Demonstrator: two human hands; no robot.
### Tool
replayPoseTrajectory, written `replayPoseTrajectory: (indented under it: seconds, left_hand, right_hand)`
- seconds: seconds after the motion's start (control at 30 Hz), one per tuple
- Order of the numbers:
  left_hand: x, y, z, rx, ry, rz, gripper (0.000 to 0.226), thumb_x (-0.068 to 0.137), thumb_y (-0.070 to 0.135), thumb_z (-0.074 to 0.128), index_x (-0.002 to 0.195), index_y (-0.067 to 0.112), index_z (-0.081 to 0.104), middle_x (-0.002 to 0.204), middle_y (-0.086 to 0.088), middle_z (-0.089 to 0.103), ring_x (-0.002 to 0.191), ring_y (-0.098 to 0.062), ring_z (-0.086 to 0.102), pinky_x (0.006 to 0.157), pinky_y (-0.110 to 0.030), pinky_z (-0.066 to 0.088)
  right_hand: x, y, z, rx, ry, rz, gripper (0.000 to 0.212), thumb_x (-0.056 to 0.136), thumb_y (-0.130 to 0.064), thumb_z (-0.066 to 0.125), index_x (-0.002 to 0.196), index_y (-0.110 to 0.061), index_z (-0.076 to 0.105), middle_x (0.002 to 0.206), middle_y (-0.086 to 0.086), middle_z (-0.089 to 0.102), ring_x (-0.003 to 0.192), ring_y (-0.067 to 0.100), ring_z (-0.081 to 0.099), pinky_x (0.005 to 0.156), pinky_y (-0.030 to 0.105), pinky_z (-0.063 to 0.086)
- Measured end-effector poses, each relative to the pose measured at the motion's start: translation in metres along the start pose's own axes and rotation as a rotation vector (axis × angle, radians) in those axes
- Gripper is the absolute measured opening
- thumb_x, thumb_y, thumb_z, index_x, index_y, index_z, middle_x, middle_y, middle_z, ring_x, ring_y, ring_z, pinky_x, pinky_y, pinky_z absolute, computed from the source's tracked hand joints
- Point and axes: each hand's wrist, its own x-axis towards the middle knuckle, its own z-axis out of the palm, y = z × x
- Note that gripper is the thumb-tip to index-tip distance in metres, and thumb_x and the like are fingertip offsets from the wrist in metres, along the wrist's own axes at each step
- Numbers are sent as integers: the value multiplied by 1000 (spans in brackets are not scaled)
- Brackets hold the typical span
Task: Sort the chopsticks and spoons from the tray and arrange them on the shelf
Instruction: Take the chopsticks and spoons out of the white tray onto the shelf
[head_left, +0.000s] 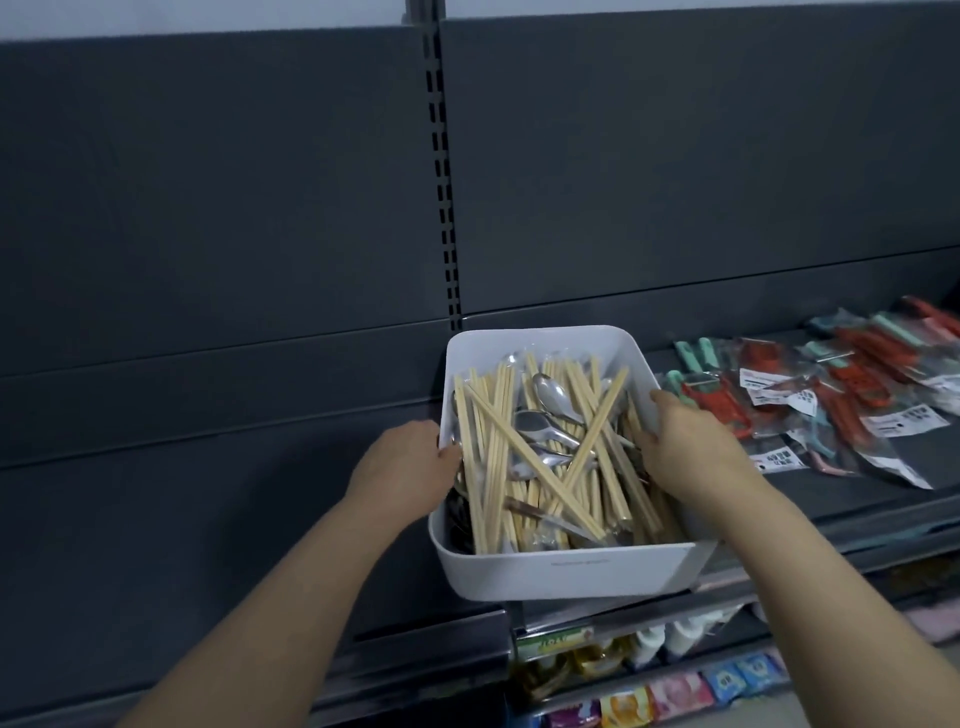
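Observation:
A white plastic tray (566, 571) sits at the front of a dark grey shelf (208, 519), its near end jutting past the shelf edge. It is full of pale wooden chopsticks (493, 467) in clear wrappers, mixed with several wrapped metal spoons (553, 397). My left hand (402, 467) grips the tray's left rim. My right hand (685, 441) grips the right rim, fingers curled over the edge. Both arms reach in from below.
Packaged red and teal utensils (831, 395) lie spread over the shelf to the tray's right. The shelf's grey back panel (260, 182) and slotted upright (441, 182) rise behind. Colourful packets (649, 691) fill a lower shelf at the bottom right.

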Motion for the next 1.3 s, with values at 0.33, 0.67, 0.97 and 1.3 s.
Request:
replayPoseTrajectory:
  seconds: [0.33, 0.67, 0.97, 1.3]
  left_hand:
    - [-23, -53, -11, 42, 230, -182, 26, 92, 12, 42, 67, 10, 42, 66, -3, 49, 57, -18, 42, 48, -29, 25]
    - [-49, -164, -39, 102, 313, -376, 21, 91, 13, 41, 71, 10, 45, 70, -4, 52, 61, -23, 49, 50, -28, 30]
    - [-28, -149, -22, 57, 265, -260, 21, 93, 18, 42, 72, 15, 42, 73, -1, 52, 66, -22, 49, 49, -29, 27]
    - [-23, -179, -42, 2, 121, -101, 30, 96, 45, 42, 90, 19, 56, 83, 3, 63, 74, -17, 60, 59, -32, 47]
  right_hand:
    - [-19, -56, 3, 28, -42, -243, 49, 81, -1, 44, 119, -25, 62, 112, 11, 65, 104, 35, 59, 72, 30, 40]
    - [-40, -151, 57, 153, -150, -375, 68, 79, 12, 41, 133, -26, 56, 122, 9, 62, 109, 29, 58, 83, 32, 47]
    - [-28, -144, 61, -37, -63, -267, 46, 81, -1, 46, 121, -17, 61, 117, 13, 62, 104, 34, 59, 81, 37, 49]
    - [-44, -173, 74, -37, 99, -239, 45, 88, -9, 48, 127, -28, 58, 131, 0, 54, 119, 24, 50, 82, 35, 49]
